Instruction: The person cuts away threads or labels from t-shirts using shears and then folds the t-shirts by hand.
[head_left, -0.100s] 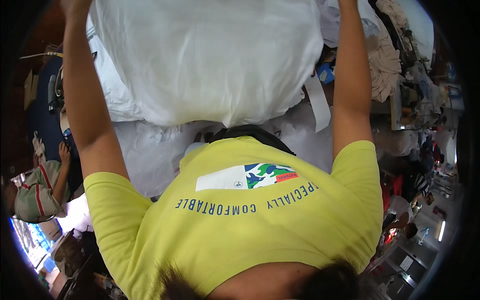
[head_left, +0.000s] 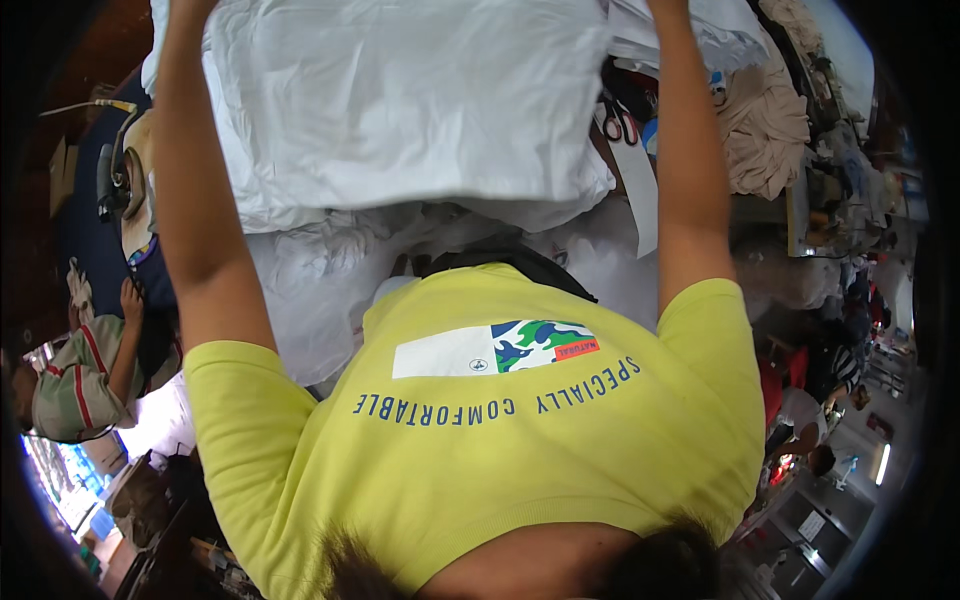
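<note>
While white cloth (head_left: 410, 110) lay ahead, scissors (head_left: 620, 127) just beside, both hands sat beyond top edge, grip impossible to tell!

White cloth (head_left: 410, 110), lime-yellow shirt (head_left: 480, 470), camouflage print (head_left: 527, 348)

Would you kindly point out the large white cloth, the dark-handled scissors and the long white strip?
Large white cloth (head_left: 405, 110), head view: middle of its top.
Dark-handled scissors (head_left: 616, 122), head view: the handles.
Long white strip (head_left: 636, 192), head view: its middle.

Wide fisheye view from the head, downward, close above yellow shirt (head_left: 490, 460)
</note>
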